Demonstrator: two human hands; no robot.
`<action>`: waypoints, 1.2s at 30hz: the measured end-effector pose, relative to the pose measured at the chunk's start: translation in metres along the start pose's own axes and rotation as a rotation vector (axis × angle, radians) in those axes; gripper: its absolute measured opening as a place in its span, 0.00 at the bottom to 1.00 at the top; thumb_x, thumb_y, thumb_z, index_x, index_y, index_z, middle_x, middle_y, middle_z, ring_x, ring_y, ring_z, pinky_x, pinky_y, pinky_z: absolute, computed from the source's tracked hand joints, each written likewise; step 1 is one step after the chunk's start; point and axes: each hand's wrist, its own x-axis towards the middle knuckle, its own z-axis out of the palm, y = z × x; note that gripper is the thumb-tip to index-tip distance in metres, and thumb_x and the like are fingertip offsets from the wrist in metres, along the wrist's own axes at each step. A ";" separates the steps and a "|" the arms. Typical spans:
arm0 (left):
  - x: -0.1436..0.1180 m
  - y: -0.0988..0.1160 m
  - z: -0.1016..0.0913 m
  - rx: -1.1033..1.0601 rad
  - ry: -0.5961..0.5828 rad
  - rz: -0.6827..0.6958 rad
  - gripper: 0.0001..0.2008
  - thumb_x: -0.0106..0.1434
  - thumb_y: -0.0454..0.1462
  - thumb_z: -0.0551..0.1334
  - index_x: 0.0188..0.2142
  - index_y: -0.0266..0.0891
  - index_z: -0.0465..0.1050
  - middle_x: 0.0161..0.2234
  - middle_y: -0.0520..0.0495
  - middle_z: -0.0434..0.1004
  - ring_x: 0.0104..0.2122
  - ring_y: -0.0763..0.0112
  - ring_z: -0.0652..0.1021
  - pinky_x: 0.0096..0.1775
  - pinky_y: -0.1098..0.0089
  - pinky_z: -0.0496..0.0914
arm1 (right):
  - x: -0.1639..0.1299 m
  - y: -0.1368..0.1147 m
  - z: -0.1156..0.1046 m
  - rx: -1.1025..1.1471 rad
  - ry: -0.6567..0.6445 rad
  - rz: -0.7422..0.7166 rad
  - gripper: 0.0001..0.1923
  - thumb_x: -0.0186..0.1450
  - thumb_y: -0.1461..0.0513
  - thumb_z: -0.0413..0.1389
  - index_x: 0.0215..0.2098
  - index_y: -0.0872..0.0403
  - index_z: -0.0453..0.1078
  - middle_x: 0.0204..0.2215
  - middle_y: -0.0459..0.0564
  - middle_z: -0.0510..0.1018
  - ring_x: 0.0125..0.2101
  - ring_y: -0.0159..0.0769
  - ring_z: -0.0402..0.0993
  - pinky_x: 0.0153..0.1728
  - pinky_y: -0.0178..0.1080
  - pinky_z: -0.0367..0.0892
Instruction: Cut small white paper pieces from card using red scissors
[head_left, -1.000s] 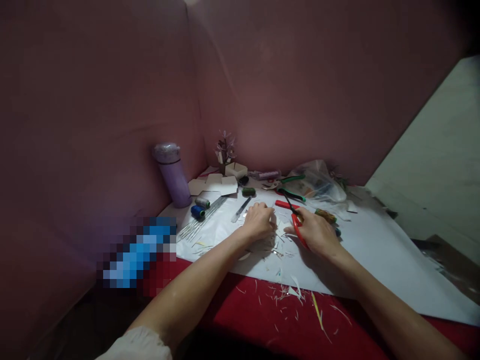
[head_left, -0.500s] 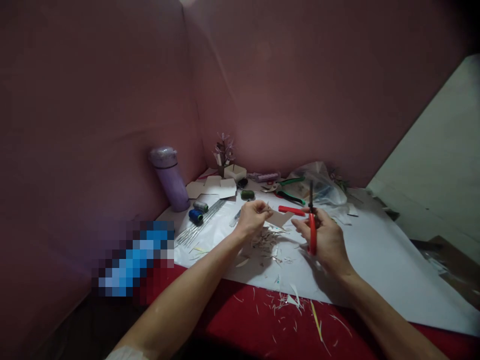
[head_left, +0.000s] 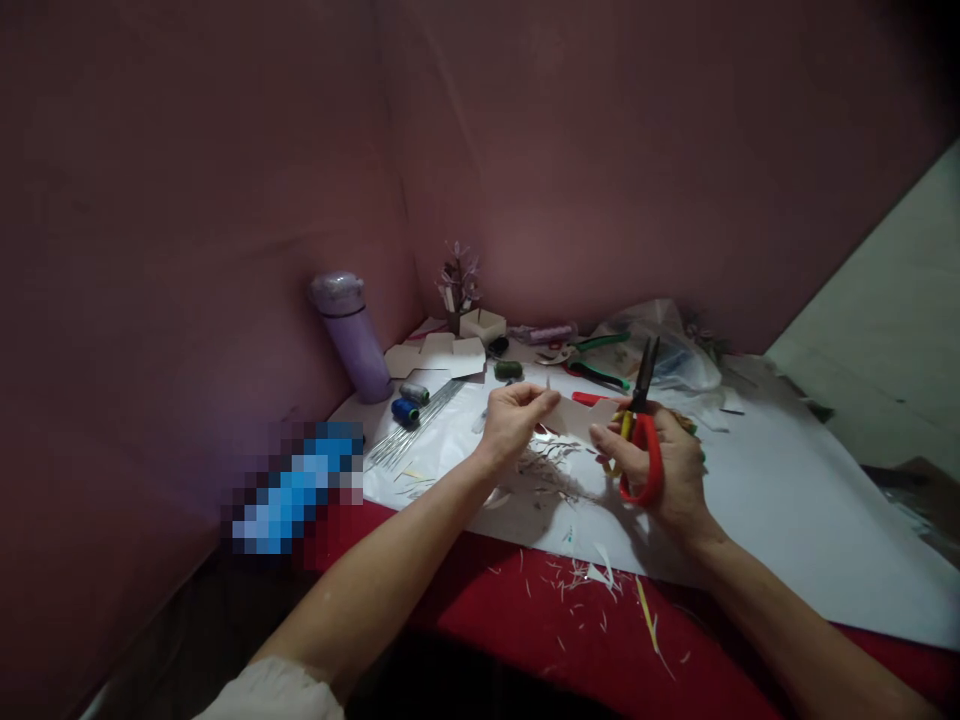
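My left hand [head_left: 516, 428] pinches the left end of a pale piece of card [head_left: 576, 417] above the table. My right hand [head_left: 677, 485] is closed round red-handled scissors [head_left: 643, 465], whose dark blades point up and stand slightly apart. The right thumb and fingers also meet the card's right end. Something yellow and green shows among the right fingers, too small to make out. Below the hands lies a heap of thin paper clippings [head_left: 551, 472].
Thread spools [head_left: 406, 412], metal wires [head_left: 420, 425] and cut card [head_left: 442, 352] lie left. A purple bottle [head_left: 352, 340] stands by the wall. Behind are a white box [head_left: 482, 326], green-handled pliers [head_left: 600, 375] and a plastic bag [head_left: 667, 350]. Scraps litter the red cloth [head_left: 525, 610].
The card has been lifted off the table and is now between both hands. The scissors have tilted to the right and their blades have parted. The whole view has shifted a little.
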 end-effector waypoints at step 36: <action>-0.073 0.020 -0.039 1.336 -0.455 0.266 0.05 0.56 0.35 0.59 0.32 0.41 0.74 0.34 0.46 0.71 0.38 0.63 0.67 0.37 0.65 0.60 | -0.021 -0.004 -0.016 0.150 0.036 0.146 0.16 0.51 0.60 0.63 0.36 0.50 0.66 0.22 0.40 0.69 0.20 0.29 0.66 0.18 0.35 0.67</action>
